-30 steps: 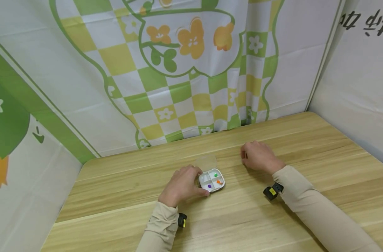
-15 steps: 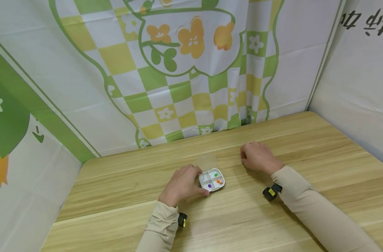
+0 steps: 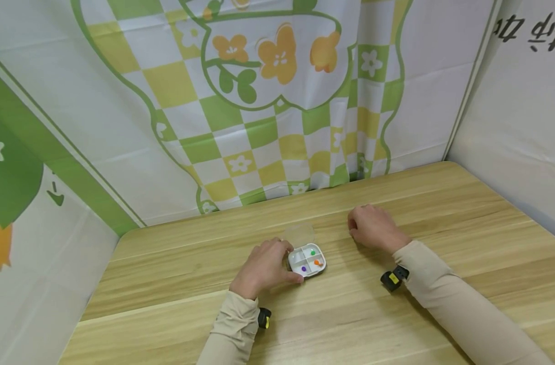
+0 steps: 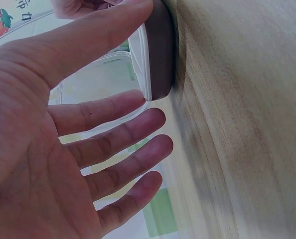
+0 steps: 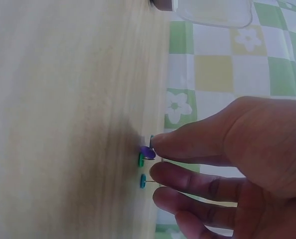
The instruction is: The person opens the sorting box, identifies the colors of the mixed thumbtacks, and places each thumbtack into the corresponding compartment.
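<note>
My left hand (image 3: 264, 266) steadies a small white pill box (image 3: 307, 261) with thumb and index finger at its left side; the other fingers extend free in the left wrist view. Its clear lid (image 3: 299, 233) lies folded back. Three of its four compartments show a thumbtack: green (image 3: 312, 253), orange (image 3: 317, 262) and purple (image 3: 303, 269). To the right, my right hand (image 3: 377, 228) is low over the table. In the right wrist view, thumb and a mostly hidden index finger pinch a tilted purple thumbtack (image 5: 148, 152). Green (image 5: 141, 160) and teal (image 5: 143, 181) thumbtacks rest beside it, pins up.
The wooden table (image 3: 177, 274) extends around both hands. A checked, flowered cloth (image 3: 277, 142) hangs along its back edge, and pale panels (image 3: 524, 126) flank both sides.
The right hand's fingertips have drawn slightly closer together since a second ago, and its wrist has shifted a little. The left hand and the pill box have stayed put.
</note>
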The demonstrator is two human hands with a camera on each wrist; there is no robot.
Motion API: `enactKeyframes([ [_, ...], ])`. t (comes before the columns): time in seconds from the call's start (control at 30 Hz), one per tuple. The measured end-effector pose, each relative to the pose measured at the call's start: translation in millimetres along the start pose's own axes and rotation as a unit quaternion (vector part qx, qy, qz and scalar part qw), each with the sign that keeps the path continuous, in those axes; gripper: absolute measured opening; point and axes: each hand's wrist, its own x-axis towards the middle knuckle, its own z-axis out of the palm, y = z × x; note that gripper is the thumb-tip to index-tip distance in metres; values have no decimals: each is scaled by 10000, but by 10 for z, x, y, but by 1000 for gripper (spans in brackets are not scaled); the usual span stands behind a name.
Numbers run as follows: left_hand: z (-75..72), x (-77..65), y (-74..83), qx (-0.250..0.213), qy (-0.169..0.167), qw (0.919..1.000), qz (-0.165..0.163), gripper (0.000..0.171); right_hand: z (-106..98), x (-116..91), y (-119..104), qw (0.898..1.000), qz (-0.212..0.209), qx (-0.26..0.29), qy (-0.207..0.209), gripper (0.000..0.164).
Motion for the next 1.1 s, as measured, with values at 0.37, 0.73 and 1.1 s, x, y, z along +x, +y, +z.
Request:
enactKeyframes([
  [0.37,5,2,-8,-14,3,10000,18,67,-49,9,-21,9998,5,212,25,10],
  [0.73,7,3,-12,-38,6,10000,19,67,-104,1,-79,9987,-83,479,137,8],
  [1.1,13,7,-12,-37,-6,10000,30,66,-208,-12,-124,9985,-165,471,217,8],
])
